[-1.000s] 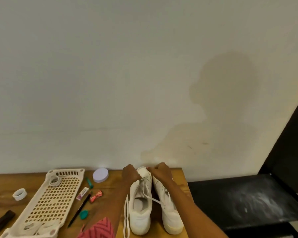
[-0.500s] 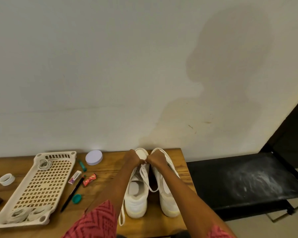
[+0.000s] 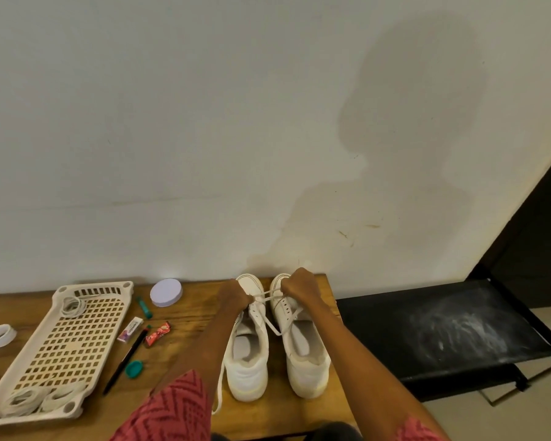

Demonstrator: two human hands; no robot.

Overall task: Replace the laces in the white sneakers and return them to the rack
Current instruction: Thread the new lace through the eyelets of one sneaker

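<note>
Two white sneakers stand side by side on the wooden table [image 3: 303,418], toes toward the wall: the left sneaker [image 3: 247,367] and the right sneaker [image 3: 306,361]. A white lace [image 3: 269,297] stretches between my fists over the toe end. My left hand [image 3: 234,296] grips one end of it above the left sneaker. My right hand [image 3: 299,286] grips the other end above the right sneaker. A loose length of lace hangs down the left shoe's outer side toward the table's front edge.
A cream perforated tray [image 3: 61,348] lies at the left with coiled laces in its near and far ends. Beside it are a black pen [image 3: 124,361], a teal cap [image 3: 133,369], a red wrapper [image 3: 158,334], a round white lid [image 3: 166,292] and a tape roll [image 3: 0,335]. A black rack shelf [image 3: 452,329] stands to the right.
My fists have moved apart, drawing the lace taut between them over the shoes' toes. The view has tilted down, showing more table.
</note>
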